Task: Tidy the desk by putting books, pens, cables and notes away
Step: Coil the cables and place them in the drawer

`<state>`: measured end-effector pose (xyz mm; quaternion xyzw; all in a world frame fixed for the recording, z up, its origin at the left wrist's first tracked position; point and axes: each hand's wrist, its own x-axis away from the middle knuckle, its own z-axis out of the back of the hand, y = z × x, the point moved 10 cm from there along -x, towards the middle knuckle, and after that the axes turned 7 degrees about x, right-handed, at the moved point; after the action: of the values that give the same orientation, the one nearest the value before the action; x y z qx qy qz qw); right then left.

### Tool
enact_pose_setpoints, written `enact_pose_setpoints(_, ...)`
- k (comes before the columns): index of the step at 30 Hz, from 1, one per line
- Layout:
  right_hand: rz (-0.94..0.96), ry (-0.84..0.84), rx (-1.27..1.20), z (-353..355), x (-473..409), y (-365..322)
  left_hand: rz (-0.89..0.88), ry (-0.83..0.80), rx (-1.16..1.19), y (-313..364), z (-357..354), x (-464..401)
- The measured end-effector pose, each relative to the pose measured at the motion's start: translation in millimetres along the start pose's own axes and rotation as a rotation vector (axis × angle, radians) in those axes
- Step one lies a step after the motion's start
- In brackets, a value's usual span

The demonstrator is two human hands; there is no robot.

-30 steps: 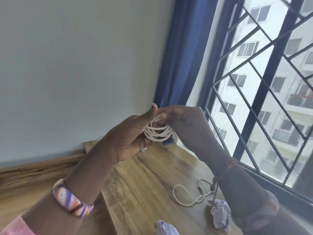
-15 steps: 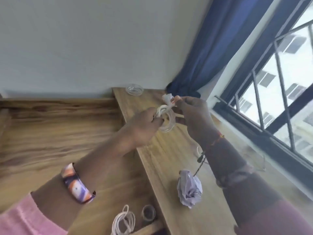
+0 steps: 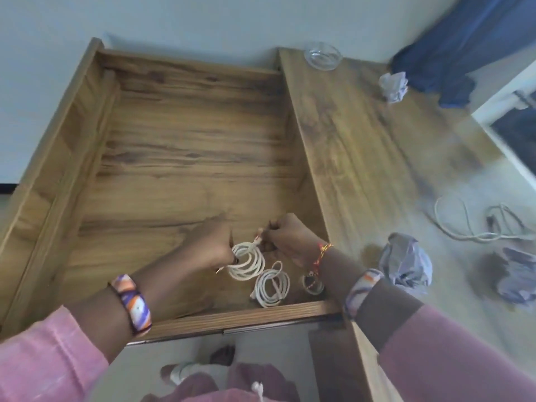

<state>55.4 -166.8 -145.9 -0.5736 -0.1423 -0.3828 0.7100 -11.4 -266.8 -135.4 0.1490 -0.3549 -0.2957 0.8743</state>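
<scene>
Head view, looking straight down into an open wooden drawer [image 3: 174,146] that fills the left and centre of the frame. Both hands are low in the drawer, near its front right corner. The left hand [image 3: 211,245] is curled tight, fingers folded round the left side of a coiled white cable [image 3: 246,262]; the loops hang from that fist and fan out below it. The right hand [image 3: 285,236] is closed too, fingertips pinching the cable's end at the top of the coil, where a small plug tip shows between the two hands. So both hands have hold of the same coil, neither open at all.

Just below and right of it, a second coiled white cable [image 3: 272,285] lies flat on the drawer floor, close to the front wall. Beside that, at the right wrist, sits a small roll of clear tape [image 3: 312,282].

To the right of the drawer runs the desk top [image 3: 362,158]. A loose cable [image 3: 464,224] trails across it at the right edge of the frame, uncoiled. Crumpled paper balls lie there too: one [image 3: 406,264] just right of the right forearm, one [image 3: 393,87] up at the top right near the blue curtain [image 3: 452,53]. A clear glass dish [image 3: 322,56] stands at the desk's far corner.
</scene>
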Motion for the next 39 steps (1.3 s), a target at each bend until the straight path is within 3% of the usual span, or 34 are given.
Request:
enact_pose_setpoints(4,-0.040,-0.123,0.198,-30.7,-0.6,19.1,0.065,-0.054,-0.073,-28.3,-28.6,2.8)
enact_pose_setpoints(9,0.039,-0.141,0.542,-41.8,7.3,11.5,0.057,-0.173,0.001,-36.5,-50.0,9.2)
enact_pose_setpoints(18,0.200,-0.090,0.694,-31.3,29.1,-33.4,-0.006,-0.125,-0.115,-18.8,-13.2,12.4)
enact_pose_setpoints(27,0.420,0.314,0.568,74.5,89.3,-95.8,-0.405,0.095,-0.143,129.9,63.1,28.1)
enact_pose_setpoints(34,0.357,0.576,0.353,199.1,149.5,-75.1,-0.703,0.110,-0.191,273.1,63.7,36.3)
enact_pose_setpoints(39,0.236,0.755,0.365,261.8,181.2,-23.5,-0.788,0.052,-0.225,348.7,22.9,19.6)
